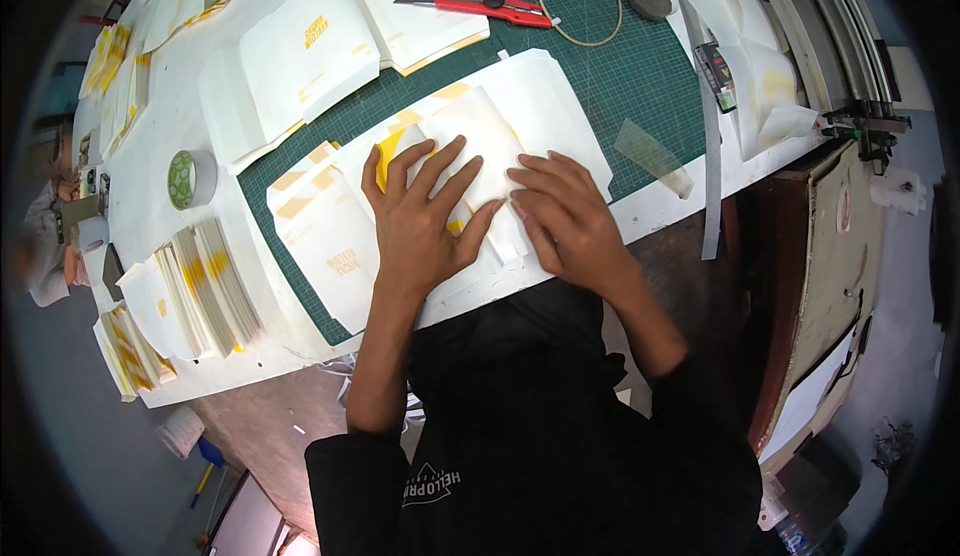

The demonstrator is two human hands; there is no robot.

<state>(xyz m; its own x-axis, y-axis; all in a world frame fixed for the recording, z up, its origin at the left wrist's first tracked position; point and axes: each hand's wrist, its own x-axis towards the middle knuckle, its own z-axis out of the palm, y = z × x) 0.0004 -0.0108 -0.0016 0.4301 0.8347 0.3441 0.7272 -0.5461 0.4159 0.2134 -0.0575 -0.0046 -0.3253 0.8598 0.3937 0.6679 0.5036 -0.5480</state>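
A white paper cover with yellow and pale orange print (pixel 340 221) lies spread on the green cutting mat (pixel 270 206). On its middle rests a smaller white folded piece or booklet (pixel 480 121), with yellow showing beside it. My left hand (pixel 428 216) lies over this piece, fingers spread and palm down. My right hand (pixel 568 218) touches its right side, fingers slightly bent and close together, the thumb near my left thumb. Neither hand grips anything visible. What lies under my palms is hidden.
Beyond the cover lie a red utility knife (pixel 480 4), a cable (pixel 585 44) and open printed sheets (pixel 310 46). A steel ruler (pixel 711 176) and clear plastic strip (pixel 650 161) lie right. Left are a tape roll (pixel 192 178) and stacked booklets (pixel 210 286).
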